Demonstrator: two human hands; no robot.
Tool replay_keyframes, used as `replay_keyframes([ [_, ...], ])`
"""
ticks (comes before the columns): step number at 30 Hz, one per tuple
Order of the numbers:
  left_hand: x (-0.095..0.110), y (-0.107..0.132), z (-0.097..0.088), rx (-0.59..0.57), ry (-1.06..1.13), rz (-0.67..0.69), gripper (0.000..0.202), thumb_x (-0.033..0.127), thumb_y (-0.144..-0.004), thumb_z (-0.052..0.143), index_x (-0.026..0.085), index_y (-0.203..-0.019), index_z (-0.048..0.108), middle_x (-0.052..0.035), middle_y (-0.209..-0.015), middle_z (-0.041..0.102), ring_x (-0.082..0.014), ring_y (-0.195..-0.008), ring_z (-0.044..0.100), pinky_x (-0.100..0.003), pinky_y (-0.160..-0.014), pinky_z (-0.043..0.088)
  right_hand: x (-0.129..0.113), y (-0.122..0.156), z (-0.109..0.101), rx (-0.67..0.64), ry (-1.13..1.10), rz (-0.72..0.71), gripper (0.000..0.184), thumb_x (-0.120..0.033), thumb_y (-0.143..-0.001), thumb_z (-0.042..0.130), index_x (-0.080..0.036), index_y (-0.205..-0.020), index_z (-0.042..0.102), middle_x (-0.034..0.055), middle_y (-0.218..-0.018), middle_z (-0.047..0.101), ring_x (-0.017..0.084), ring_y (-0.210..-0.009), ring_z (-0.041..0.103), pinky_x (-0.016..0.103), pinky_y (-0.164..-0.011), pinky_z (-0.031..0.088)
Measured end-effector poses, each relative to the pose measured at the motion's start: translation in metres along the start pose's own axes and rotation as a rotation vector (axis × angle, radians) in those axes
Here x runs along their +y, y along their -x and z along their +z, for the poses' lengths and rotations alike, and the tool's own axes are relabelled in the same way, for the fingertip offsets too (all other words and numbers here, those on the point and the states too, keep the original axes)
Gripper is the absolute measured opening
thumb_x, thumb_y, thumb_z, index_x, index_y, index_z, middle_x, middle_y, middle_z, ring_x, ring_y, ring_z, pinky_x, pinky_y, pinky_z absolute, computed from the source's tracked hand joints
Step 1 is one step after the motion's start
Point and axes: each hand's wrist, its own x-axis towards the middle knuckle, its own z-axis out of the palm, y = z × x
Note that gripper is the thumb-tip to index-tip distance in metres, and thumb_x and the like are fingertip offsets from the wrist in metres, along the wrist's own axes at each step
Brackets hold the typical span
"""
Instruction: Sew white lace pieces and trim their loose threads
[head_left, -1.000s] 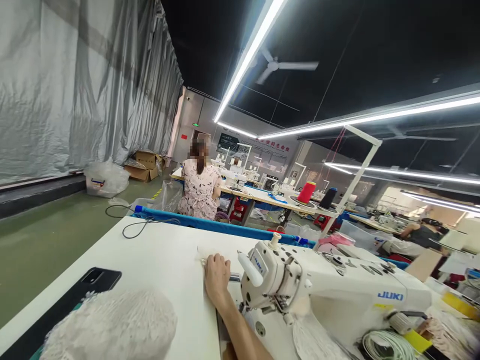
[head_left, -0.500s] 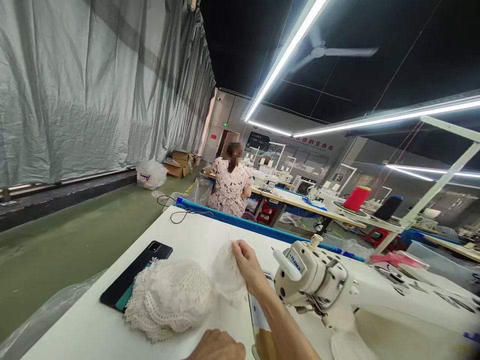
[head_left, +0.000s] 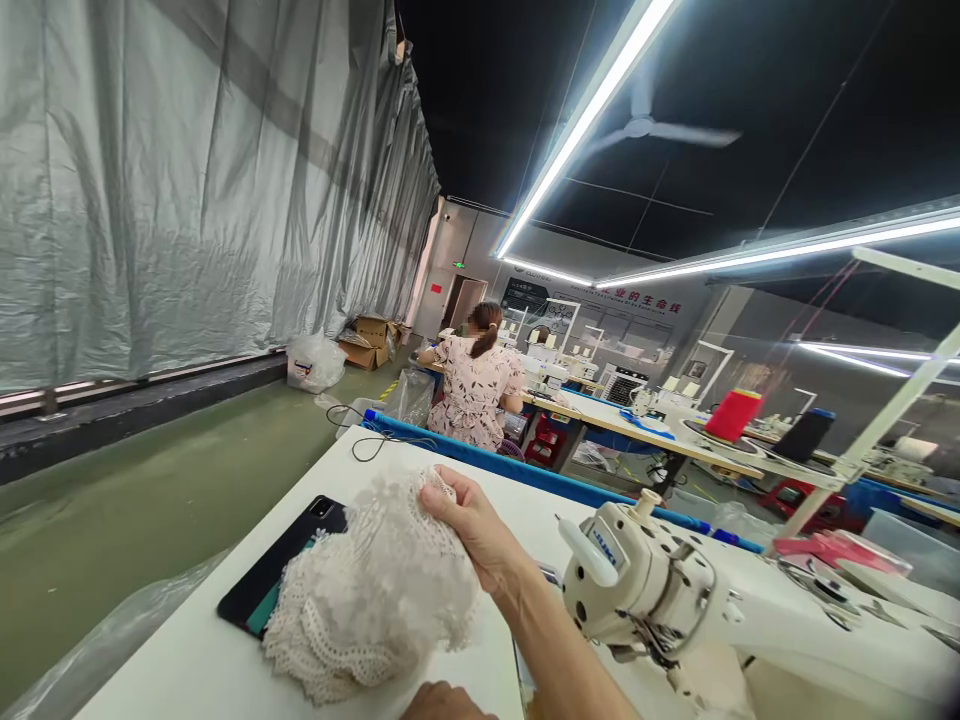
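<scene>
My right hand reaches forward over the white table, its fingers pinched on the top edge of a piece of white lace. That piece lies on a pile of the same white lace. Part of the lace covers a black phone lying flat on the table. Only the knuckles of my left hand show at the bottom edge, beside the pile; its fingers are hidden. A white Juki sewing machine stands just right of my right forearm.
A person in a floral dress sits with their back to me at another table. Red and black thread cones stand at the right. A black cable lies at the table's far edge. Clear plastic hangs off the left edge.
My right hand left the table beside the machine's needle, took hold of a lace piece and carried it left onto the pile. My left hand came in at the bottom edge.
</scene>
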Motion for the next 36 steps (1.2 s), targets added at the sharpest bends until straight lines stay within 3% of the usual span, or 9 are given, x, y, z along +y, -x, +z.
replay_keyframes([
  [4, 0.002, 0.010, -0.004, 0.030, 0.078, 0.060, 0.008, 0.022, -0.083, 0.059, 0.016, -0.082, 0.064, -0.0037, -0.081, 0.067, -0.0182, -0.076, 0.063, -0.033, -0.070, 0.049, 0.030, -0.011, 0.006, 0.097, 0.265, -0.024, 0.027, -0.042, -0.074, 0.065, -0.017, -0.079, 0.055, 0.0014, -0.074, 0.055, 0.017, -0.072, 0.053, 0.031, -0.068, 0.045],
  [7, 0.003, 0.028, -0.011, 0.099, 0.178, 0.136, 0.006, 0.017, -0.073, 0.061, 0.019, -0.076, 0.066, -0.0051, -0.077, 0.070, -0.0230, -0.078, 0.063, -0.031, -0.071, 0.045, 0.043, 0.010, 0.001, 0.177, 0.366, -0.063, 0.018, -0.029, -0.076, 0.064, -0.018, -0.088, 0.057, 0.0056, -0.091, 0.057, 0.020, -0.086, 0.052, 0.035, -0.078, 0.042],
  [10, 0.007, 0.051, -0.022, 0.178, 0.320, 0.174, 0.013, 0.022, -0.073, 0.055, 0.021, -0.080, 0.066, -0.0016, -0.078, 0.068, -0.0202, -0.076, 0.061, -0.027, -0.069, 0.043, 0.041, 0.061, -0.010, 0.177, 0.429, -0.056, 0.013, -0.029, -0.086, 0.052, -0.021, -0.095, 0.058, 0.0049, -0.095, 0.060, 0.018, -0.086, 0.054, 0.033, -0.079, 0.042],
  [12, 0.012, 0.062, -0.031, 0.177, 0.431, 0.164, 0.016, 0.022, -0.075, 0.048, 0.019, -0.078, 0.063, 0.0021, -0.067, 0.060, -0.0141, -0.059, 0.055, -0.022, -0.055, 0.040, 0.036, 0.104, -0.018, 0.143, 0.458, 0.017, 0.017, -0.031, -0.090, 0.048, -0.021, -0.098, 0.058, 0.0038, -0.094, 0.063, 0.017, -0.083, 0.056, 0.030, -0.075, 0.043],
  [15, 0.020, 0.065, -0.042, 0.135, 0.561, 0.172, 0.016, 0.026, -0.078, 0.046, 0.017, -0.073, 0.059, 0.0057, -0.059, 0.045, -0.0095, -0.053, 0.042, -0.019, -0.047, 0.030, 0.033, 0.160, -0.028, 0.056, 0.400, 0.180, 0.025, -0.040, -0.085, 0.057, -0.021, -0.101, 0.058, 0.0029, -0.092, 0.063, 0.016, -0.080, 0.056, 0.024, -0.065, 0.043],
  [19, 0.037, 0.057, -0.046, 0.070, 0.632, 0.142, 0.016, 0.028, -0.079, 0.048, 0.016, -0.071, 0.055, 0.0062, -0.059, 0.042, -0.0093, -0.055, 0.037, -0.020, -0.048, 0.026, 0.047, 0.197, -0.036, 0.090, 0.355, 0.300, 0.039, -0.041, -0.067, 0.076, -0.020, -0.095, 0.060, -0.0007, -0.079, 0.060, 0.015, -0.074, 0.053, 0.021, -0.060, 0.039],
  [23, 0.061, 0.048, -0.044, 0.003, 0.668, 0.108, 0.018, 0.031, -0.079, 0.051, 0.017, -0.068, 0.051, 0.0068, -0.058, 0.037, -0.0092, -0.054, 0.033, -0.020, -0.046, 0.023, 0.062, 0.206, -0.048, 0.165, 0.295, 0.268, 0.009, -0.022, -0.075, 0.066, -0.016, -0.075, 0.059, -0.0036, -0.063, 0.054, 0.010, -0.059, 0.048, 0.019, -0.053, 0.033],
  [31, 0.094, 0.006, -0.046, -0.042, 0.737, 0.015, 0.025, 0.038, -0.069, 0.061, 0.016, -0.075, 0.053, 0.0053, -0.064, 0.040, -0.0117, -0.061, 0.035, -0.022, -0.054, 0.025, 0.077, 0.235, -0.091, 0.282, 0.221, 0.275, 0.008, -0.015, -0.076, 0.054, -0.016, -0.068, 0.053, -0.0050, -0.057, 0.047, 0.008, -0.053, 0.042, 0.018, -0.049, 0.030],
  [36, 0.109, -0.023, -0.042, 0.035, 0.691, -0.147, 0.028, 0.044, -0.071, 0.056, 0.016, -0.068, 0.051, 0.0054, -0.060, 0.037, -0.0125, -0.060, 0.033, -0.024, -0.054, 0.022, 0.084, 0.245, -0.109, 0.376, 0.297, 0.370, 0.009, -0.011, -0.074, 0.051, -0.016, -0.067, 0.054, -0.0036, -0.058, 0.052, 0.009, -0.055, 0.046, 0.019, -0.050, 0.030],
])
